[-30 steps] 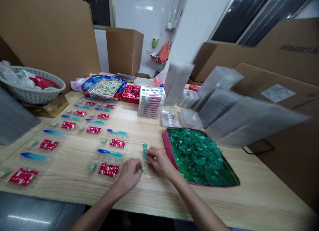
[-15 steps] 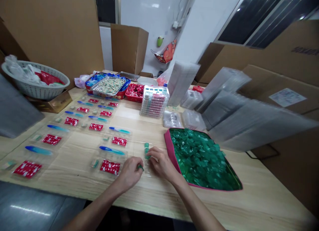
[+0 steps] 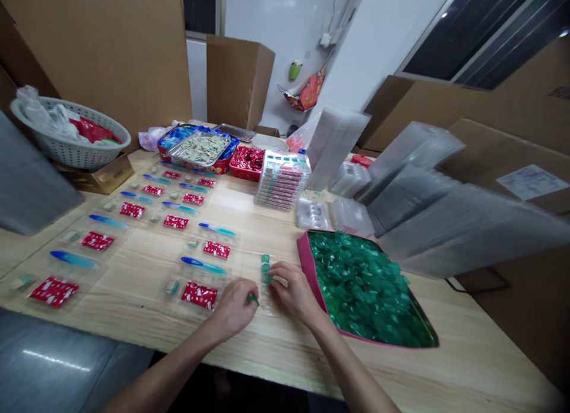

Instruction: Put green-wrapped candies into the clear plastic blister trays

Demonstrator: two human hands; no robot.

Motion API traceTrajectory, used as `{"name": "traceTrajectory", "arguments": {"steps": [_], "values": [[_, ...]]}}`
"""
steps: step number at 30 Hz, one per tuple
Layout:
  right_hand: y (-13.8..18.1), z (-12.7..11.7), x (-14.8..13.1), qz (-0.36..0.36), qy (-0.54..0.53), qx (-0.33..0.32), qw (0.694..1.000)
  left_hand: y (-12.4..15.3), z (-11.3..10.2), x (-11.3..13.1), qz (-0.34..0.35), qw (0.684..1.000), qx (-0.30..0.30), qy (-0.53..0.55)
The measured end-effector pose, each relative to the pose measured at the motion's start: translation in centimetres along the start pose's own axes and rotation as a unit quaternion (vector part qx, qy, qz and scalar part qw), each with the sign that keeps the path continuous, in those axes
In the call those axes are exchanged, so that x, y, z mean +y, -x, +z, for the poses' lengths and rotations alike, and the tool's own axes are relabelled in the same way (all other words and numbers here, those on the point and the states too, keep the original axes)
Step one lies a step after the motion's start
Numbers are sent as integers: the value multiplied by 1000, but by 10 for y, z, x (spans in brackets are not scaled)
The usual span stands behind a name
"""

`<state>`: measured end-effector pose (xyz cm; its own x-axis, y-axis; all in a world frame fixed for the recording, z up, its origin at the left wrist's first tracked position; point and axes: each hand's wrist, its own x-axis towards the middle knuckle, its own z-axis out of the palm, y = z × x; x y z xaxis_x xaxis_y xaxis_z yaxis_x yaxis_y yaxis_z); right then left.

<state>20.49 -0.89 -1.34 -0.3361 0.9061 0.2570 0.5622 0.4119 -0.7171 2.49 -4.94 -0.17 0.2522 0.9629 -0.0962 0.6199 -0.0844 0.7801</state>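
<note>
My left hand (image 3: 234, 309) is closed, with a small green translucent piece (image 3: 253, 298) sticking out between thumb and fingers. Just right of it lies a clear plastic tray (image 3: 268, 306). Small green pieces (image 3: 265, 259) sit in a row along the far part of this tray. My right hand (image 3: 293, 291) reaches over the tray, its thumb and fingertips pinched at a green piece (image 3: 266, 278) in that row. Close to my right wrist stands a pink-walled tin (image 3: 306, 256) heaped with the same green pieces (image 3: 356, 288).
Filled clear trays with blue-handled items (image 3: 203, 265) and red patterned packets (image 3: 199, 295) cover the table's left. A stack of filled trays (image 3: 282, 181) stands behind, beside red tubs (image 3: 247, 162). Empty clear trays (image 3: 418, 205) lean at right. A basket (image 3: 73, 140) is far left.
The camera view has shifted slightly, moving the scene a little to the right. Both hands keep nearly the same pose; the right fingertips stay at the green row.
</note>
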Motion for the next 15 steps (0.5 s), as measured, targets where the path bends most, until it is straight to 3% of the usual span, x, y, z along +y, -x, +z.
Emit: {"name": "traceTrajectory", "arguments": {"steps": [6, 15], "values": [[0, -2, -2, 22, -15, -15, 1000, 0, 0, 0, -7, 1000, -1, 6], [2, 5, -4, -29, 47, -43, 998, -1, 1, -3, -5, 999, 7, 39]]}}
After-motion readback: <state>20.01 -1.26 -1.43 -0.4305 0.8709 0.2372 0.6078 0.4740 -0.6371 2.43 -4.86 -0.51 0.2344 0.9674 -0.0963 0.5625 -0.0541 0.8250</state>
